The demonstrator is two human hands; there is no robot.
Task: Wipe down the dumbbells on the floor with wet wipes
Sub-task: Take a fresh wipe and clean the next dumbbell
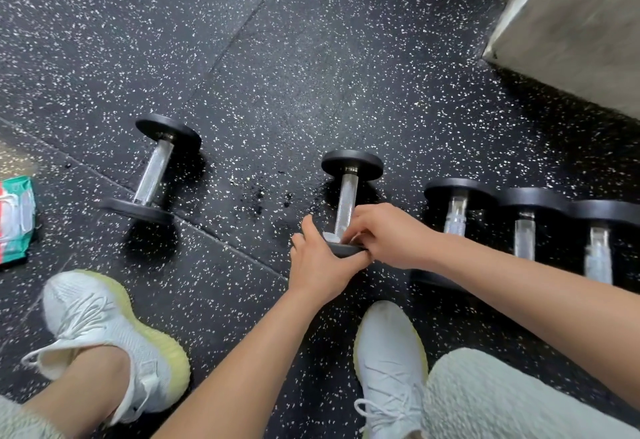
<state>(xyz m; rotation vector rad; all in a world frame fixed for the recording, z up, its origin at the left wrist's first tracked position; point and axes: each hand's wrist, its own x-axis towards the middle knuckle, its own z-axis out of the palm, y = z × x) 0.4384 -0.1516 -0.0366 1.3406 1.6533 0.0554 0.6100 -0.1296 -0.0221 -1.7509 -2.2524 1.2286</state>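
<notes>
A: Which step is this?
B: Wiping the middle dumbbell (349,196), lying at about five o'clock from centre; the left hand (320,262) clasps its near plate; the right hand (384,234) pinches a white wipe (331,237) at the handle's base.
A: Next?
B: Probably up the handle; three dumbbells wait at three o'clock.

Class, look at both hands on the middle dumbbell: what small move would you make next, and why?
Probably slide the right hand, which presses a white wipe at the near end of the middle dumbbell, up along its metal handle toward the far plate. The left hand already steadies the near plate, and the rest of the handle lies bare.
</notes>
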